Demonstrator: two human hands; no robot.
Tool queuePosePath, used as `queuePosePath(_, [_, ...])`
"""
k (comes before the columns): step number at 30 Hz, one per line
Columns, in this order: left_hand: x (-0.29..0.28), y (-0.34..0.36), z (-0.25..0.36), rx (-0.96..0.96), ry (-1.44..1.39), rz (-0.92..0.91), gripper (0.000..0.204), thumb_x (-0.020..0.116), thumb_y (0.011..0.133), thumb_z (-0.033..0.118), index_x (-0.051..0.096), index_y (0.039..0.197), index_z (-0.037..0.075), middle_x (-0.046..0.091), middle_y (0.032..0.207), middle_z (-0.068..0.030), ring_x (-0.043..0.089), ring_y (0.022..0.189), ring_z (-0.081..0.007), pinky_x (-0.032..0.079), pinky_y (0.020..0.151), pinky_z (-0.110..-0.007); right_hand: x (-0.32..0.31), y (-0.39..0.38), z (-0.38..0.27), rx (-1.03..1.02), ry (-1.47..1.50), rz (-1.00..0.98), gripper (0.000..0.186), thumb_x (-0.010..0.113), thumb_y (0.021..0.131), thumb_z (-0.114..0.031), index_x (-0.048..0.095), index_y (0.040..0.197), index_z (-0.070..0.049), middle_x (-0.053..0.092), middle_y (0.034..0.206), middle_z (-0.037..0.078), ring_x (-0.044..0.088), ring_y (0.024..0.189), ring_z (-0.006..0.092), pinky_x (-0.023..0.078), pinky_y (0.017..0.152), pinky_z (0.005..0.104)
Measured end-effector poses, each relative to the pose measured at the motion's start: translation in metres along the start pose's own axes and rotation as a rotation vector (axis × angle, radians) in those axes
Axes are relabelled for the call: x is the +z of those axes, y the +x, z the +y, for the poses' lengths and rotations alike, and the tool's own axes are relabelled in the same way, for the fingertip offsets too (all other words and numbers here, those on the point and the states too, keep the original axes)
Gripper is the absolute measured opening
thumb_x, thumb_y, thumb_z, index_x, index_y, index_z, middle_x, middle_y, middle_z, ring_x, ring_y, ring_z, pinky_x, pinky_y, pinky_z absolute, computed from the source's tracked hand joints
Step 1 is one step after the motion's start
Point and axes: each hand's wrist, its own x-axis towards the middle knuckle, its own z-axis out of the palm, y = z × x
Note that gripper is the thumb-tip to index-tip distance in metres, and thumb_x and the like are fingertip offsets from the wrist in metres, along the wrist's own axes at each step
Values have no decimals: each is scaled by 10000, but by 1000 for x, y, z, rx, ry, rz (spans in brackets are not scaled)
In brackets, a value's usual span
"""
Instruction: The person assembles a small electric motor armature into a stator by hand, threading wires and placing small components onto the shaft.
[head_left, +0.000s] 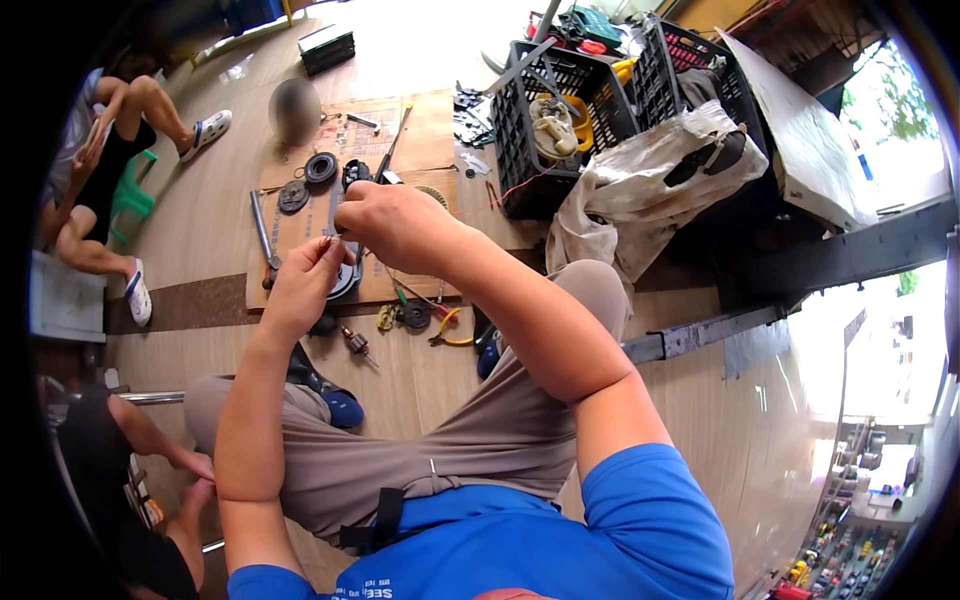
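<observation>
My left hand (305, 288) and my right hand (398, 226) meet above a cardboard sheet (430, 120) on the floor. Both are closed, fingertips pinched together around something small and thin that I cannot make out. Partly hidden beneath them is a round part with a white and black face (343, 284). Just beyond the hands lie a black ring-shaped part (320, 168) and a grey disc-like part (293, 197). Left of them rests a long-handled hammer-like tool (262, 228). Nearer me, on the tiles, are a motor armature (356, 342) and yellow-handled pliers (455, 341).
Black plastic crates (520, 150) holding parts stand at the right, with a stained cloth (610, 200) draped over one. A metal beam (700, 335) crosses right of my knee. One person (140, 110) sits far left; another person's leg (155, 435) is close on my left.
</observation>
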Motion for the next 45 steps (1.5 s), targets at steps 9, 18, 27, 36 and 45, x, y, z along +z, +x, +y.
queuePosePath(9, [-9,12,-31,91,-482,214,272,505,1034,339,595,967,91,338,568,91,289,455,-15,226,400,-197,22,11,-17,271,-4,224,159,604,891,-180,632,830,-36,645,851,176,654,807,369,528,718,452])
queuePosePath(18, [6,15,-24,52,-643,262,274,458,1051,344,543,881,147,384,599,86,302,470,-24,245,412,-203,51,11,-31,330,418,415,107,658,896,-78,676,901,27,664,730,170,632,614,185,496,594,307])
queuePosePath(27, [5,12,-23,21,-731,163,277,404,1067,334,494,848,190,403,597,76,323,463,-38,257,421,-199,61,9,-31,276,424,423,126,633,890,-92,594,824,8,615,792,201,611,758,389,483,670,444])
queuePosePath(36, [7,9,-21,92,-529,172,295,397,1064,384,569,982,157,455,643,89,355,489,-10,261,433,-181,63,8,-33,133,280,485,35,652,857,-27,662,860,7,636,752,169,641,683,327,499,613,387])
queuePosePath(45, [2,15,-31,159,-525,140,324,449,1046,399,602,1056,114,566,765,57,485,597,-8,367,495,-173,59,9,-35,148,247,391,124,595,883,-54,653,992,-34,621,833,161,622,775,358,513,694,424])
